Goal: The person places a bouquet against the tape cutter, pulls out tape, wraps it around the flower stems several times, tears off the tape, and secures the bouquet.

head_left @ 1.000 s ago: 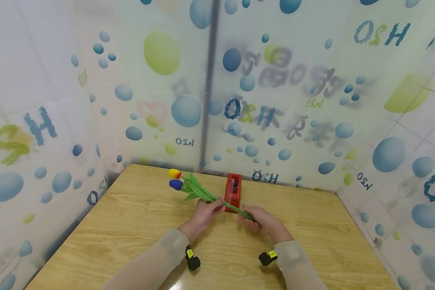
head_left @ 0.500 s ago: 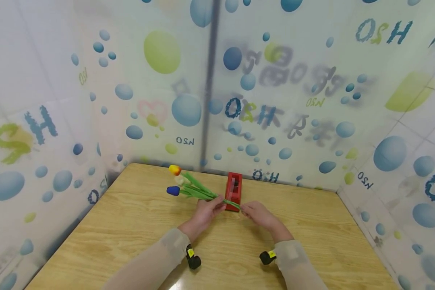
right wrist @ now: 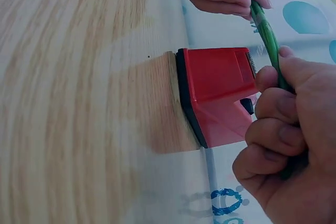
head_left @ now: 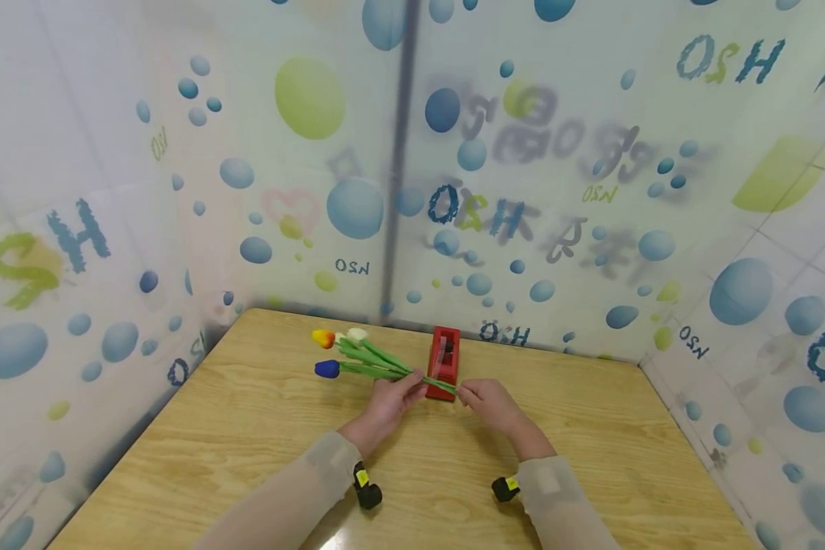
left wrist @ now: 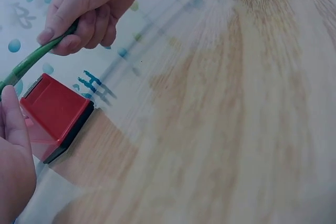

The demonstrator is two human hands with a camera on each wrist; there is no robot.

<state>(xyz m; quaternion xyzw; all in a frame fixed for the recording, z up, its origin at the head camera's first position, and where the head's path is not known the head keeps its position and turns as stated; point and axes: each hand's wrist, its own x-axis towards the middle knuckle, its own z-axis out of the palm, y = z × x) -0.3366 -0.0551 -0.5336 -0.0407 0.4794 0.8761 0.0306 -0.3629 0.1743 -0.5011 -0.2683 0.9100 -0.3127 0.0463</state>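
A bunch of artificial tulips (head_left: 371, 357) slants over the table, blooms at the left: a blue bloom (head_left: 327, 369), a red-yellow bloom (head_left: 324, 338) and white ones (head_left: 357, 334). My left hand (head_left: 388, 405) pinches the green stems around their middle, thumb on top. At the lower end, the right hand (head_left: 493, 405) has its fingers curled round the stems, as the right wrist view shows. A shiny band lies across the stems (right wrist: 260, 19) between the hands. Just behind them, a red tape dispenser (head_left: 444, 355) with a toothed cutter stands on the table.
The wooden table (head_left: 247, 428) meets a patterned curtain (head_left: 557, 153) along its far edge, close behind the tape dispenser. Similar sheets hang at both sides. Each sleeve cuff has a small black camera (head_left: 367, 487) strapped to it.
The blooms have turned and spread apart, and white ones now show. My right hand has closed over the stem ends that stuck out past its fingers. The left hand stays nearly in place.
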